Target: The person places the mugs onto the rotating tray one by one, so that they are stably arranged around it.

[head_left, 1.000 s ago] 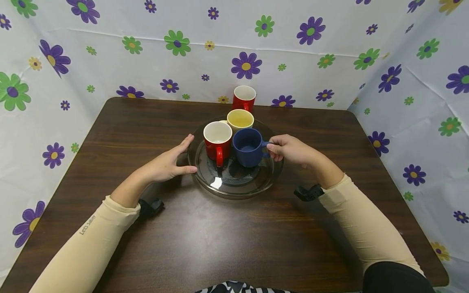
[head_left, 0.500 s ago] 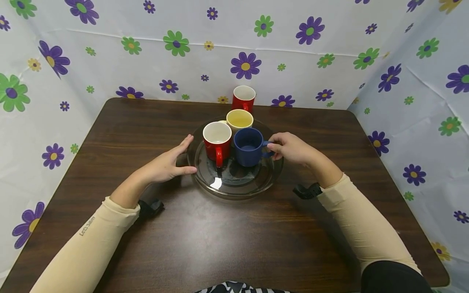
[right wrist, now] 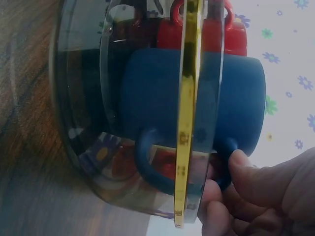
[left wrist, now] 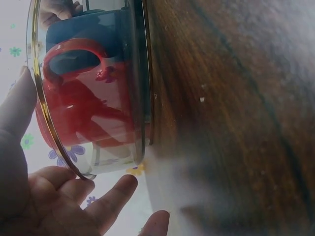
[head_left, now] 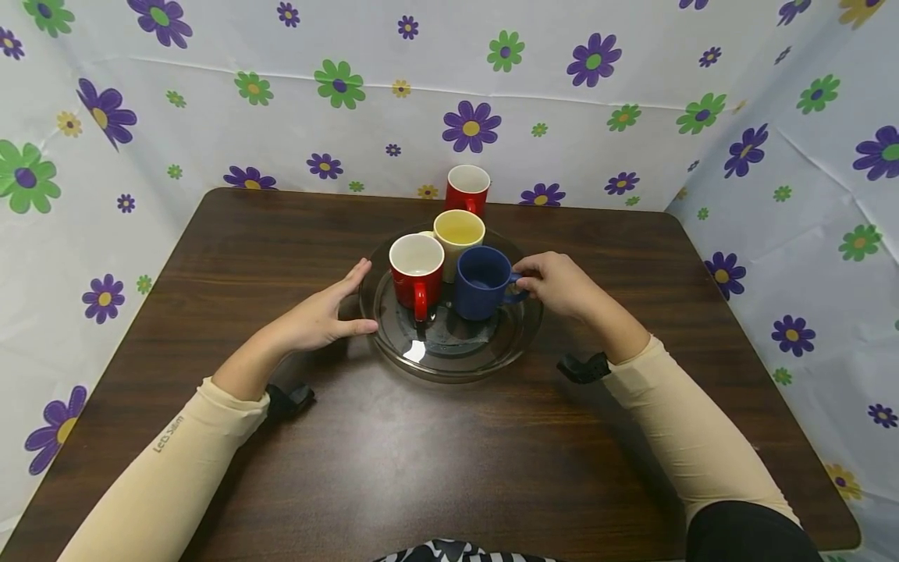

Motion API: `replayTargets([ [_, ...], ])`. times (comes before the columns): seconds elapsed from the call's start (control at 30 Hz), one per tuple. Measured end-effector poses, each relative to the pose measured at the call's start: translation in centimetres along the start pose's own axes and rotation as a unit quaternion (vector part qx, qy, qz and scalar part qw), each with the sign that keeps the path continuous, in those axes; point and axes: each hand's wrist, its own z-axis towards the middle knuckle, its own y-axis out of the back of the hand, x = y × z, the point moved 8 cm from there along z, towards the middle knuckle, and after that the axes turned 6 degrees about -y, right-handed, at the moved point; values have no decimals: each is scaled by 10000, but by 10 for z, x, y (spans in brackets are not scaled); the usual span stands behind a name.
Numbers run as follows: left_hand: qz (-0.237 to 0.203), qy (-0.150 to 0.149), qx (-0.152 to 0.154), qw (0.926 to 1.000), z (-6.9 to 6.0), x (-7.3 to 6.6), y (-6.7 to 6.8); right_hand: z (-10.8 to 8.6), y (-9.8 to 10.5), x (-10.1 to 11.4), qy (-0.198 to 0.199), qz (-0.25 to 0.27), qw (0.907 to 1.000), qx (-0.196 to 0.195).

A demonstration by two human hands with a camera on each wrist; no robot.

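A blue mug (head_left: pixel 481 285) stands upright in a round smoked-glass tray (head_left: pixel 449 367) with a raised, gold-edged rim. My right hand (head_left: pixel 558 282) pinches its handle between thumb and fingers, as the right wrist view also shows. Left of the blue mug is a red mug (head_left: pixel 417 277), white inside, its handle facing me. A yellow mug (head_left: pixel 460 230) stands behind these two, partly hidden. At the tray's left rim my left hand (head_left: pixel 319 312) rests with fingers and thumb spread, holding nothing. In the left wrist view its fingers (left wrist: pixel 115 199) lie beside the glass wall.
Behind the tray, near the back edge of the brown wooden table (head_left: pixel 421 468), stands another red mug (head_left: pixel 468 191). A flower-patterned white cloth (head_left: pixel 548 86) hangs behind the table and along its sides. Bare wood lies in front of the tray.
The blue mug has shifted slightly to the right, away from the red mug, with my right hand on its handle. My left hand has stayed in place.
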Motion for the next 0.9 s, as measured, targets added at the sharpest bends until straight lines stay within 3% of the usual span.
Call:
replayTargets([
  [0.47,34,21,-7,10000,0,-1,0,2,2,2,40,-269,9995,-163],
  [0.9,91,36,-13,10000,-1,0,0,4,-1,6,-51,-119,9997,-190],
])
